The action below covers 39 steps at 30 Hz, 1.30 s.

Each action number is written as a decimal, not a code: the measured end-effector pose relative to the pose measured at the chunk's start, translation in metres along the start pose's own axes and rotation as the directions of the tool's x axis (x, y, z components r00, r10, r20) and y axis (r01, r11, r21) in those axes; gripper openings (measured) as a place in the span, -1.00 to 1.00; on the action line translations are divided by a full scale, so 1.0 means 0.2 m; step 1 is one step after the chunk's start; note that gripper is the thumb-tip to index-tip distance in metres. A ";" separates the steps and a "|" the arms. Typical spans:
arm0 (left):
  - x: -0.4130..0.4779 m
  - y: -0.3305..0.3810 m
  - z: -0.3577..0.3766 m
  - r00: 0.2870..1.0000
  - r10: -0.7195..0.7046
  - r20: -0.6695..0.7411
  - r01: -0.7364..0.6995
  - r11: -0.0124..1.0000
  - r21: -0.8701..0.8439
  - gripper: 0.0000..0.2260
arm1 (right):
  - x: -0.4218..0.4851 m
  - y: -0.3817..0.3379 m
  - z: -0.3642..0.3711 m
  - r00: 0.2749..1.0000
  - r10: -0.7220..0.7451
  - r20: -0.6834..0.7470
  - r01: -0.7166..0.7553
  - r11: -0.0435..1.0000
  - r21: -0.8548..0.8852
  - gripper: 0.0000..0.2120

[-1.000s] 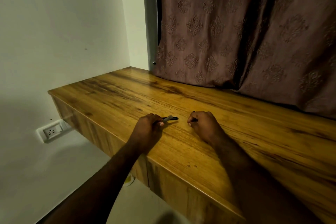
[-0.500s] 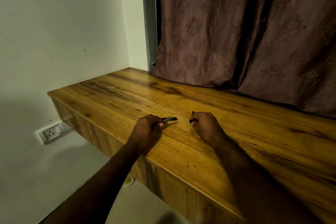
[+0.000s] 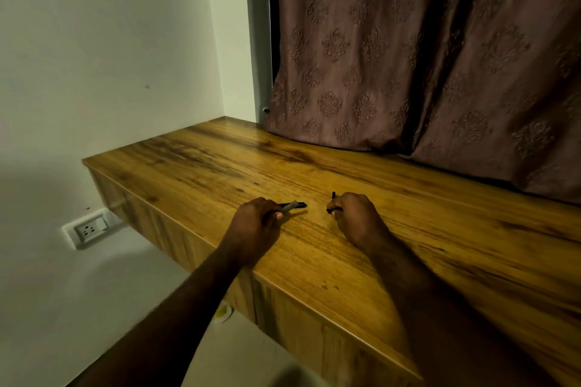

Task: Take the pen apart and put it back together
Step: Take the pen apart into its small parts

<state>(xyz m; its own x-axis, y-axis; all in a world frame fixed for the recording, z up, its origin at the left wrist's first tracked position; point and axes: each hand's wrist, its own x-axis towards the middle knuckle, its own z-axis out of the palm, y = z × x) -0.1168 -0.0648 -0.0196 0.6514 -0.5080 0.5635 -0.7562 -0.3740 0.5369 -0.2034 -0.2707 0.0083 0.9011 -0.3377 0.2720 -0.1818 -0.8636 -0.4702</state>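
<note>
Little moved since earlier frame: right hand (image 3: 355, 218) curled slightly tighter on small dark piece (image 3: 333, 195). Left hand (image 3: 254, 225) clamped on pen barrel (image 3: 292, 206), long axis pointed rightward toward right hand; gap between.

Dim, warm light; deep shadows, soft focus, wide-angle bending at edges.

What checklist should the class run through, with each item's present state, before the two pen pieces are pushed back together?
1. Left hand grips the pen body: ok.
2. Right hand grips a dark pen piece: ok.
3. Pieces apart, with a gap between them: ok.
4. Pieces lined up end to end: not ok; the body lies level, the right piece points up.
5. Which part the right piece is: cannot tell.
6. Wooden desk beneath to catch drops: ok.
</note>
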 end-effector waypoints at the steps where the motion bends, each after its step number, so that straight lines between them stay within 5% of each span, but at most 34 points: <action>1: 0.00 0.00 0.00 1.000 0.001 -0.001 -0.001 1.000 0.004 -0.83 | 0.00 0.00 0.00 1.000 0.000 0.000 0.000 1.000 -0.002 -0.75; 11: 0.00 0.00 0.01 1.000 0.000 -0.004 0.000 1.000 -0.016 -0.83 | -0.01 0.02 -0.01 0.999 -0.033 0.039 0.030 0.997 0.066 -0.80; 15: 0.00 0.02 0.00 0.999 0.037 -0.007 -0.037 0.999 -0.007 -0.82 | 0.00 0.05 -0.02 0.999 0.035 -0.033 -0.026 0.968 0.251 -0.81; 19: -0.01 0.04 0.00 0.997 0.080 -0.002 -0.080 0.997 -0.013 -0.82 | -0.01 0.02 -0.06 0.975 0.220 0.024 -0.172 0.684 0.709 -0.89; 22: -0.01 0.03 0.00 0.993 0.116 0.002 -0.116 0.993 0.028 -0.81 | -0.03 -0.08 -0.05 0.969 0.179 0.171 -0.238 0.486 0.841 -0.90; 31: -0.01 0.06 0.00 0.986 0.165 -0.012 -0.163 0.981 0.103 -0.60 | -0.05 -0.18 0.07 0.954 0.148 0.261 -0.299 0.397 0.868 -0.88; 39: 0.03 0.11 0.00 0.991 0.124 -0.051 -0.120 0.990 0.073 -0.65 | -0.05 -0.19 0.05 0.912 0.184 0.367 -0.405 0.258 0.877 -0.94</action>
<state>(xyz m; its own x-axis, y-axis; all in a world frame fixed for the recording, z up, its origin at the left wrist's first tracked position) -0.1291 -0.0766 -0.0053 0.5546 -0.5101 0.6574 -0.8316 -0.3658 0.4178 -0.2015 -0.2311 0.0155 0.9328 -0.3293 -0.1466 -0.0667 0.2421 -0.9680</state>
